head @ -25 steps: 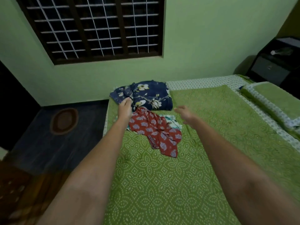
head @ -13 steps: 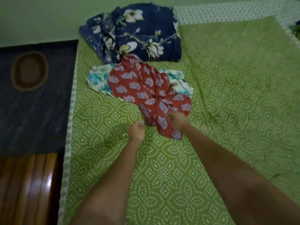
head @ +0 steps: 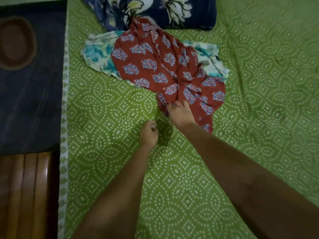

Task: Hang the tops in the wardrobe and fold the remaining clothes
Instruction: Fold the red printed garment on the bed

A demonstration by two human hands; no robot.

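Matt cloth bedsheet (head: 107, 169), glossy wood frame (head: 25, 195)

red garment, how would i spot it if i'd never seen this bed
On the green dotted bedspread, below the folded navy floral cloth, lies a crumpled heap. The red garment tops it, over a white-and-teal piece. Only it is rust red with blue-pink motifs.
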